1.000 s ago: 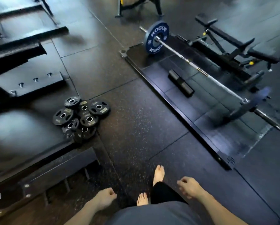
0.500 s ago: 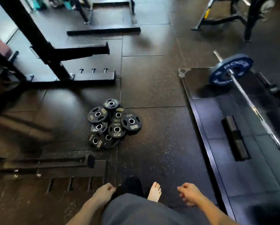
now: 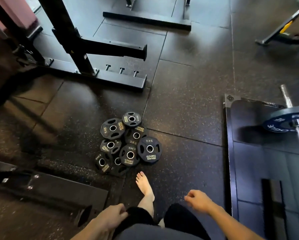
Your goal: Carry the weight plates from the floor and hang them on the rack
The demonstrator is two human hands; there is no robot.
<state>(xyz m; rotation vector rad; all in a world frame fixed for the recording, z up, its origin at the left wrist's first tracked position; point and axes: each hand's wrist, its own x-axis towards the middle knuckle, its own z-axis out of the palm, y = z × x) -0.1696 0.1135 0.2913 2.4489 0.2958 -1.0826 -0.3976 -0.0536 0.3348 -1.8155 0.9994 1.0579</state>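
The weight plates (image 3: 128, 144) lay heaped and overlapping on the rubber floor (image 3: 188, 118) just ahead of the person's bare foot (image 3: 145, 186), near the black rack (image 3: 86, 49), while the left hand (image 3: 110, 217) and right hand (image 3: 199, 201) hung loosely curled, holding nothing.

A pile of black weight plates (image 3: 129, 144) lies on the dark floor (image 3: 188, 110). Some plates lean on top of others. A few say 5KG. A bare foot (image 3: 145, 186) stands just beside the pile. The left hand (image 3: 110, 217) hangs low with its fingers loosely curled and nothing in it. The right hand (image 3: 199, 201) is also loosely curled and holds nothing. A black rack (image 3: 79, 40) stands behind the pile, with three small pegs (image 3: 121, 71) on its base. At the right edge is a blue plate (image 3: 287, 121) on a bar.
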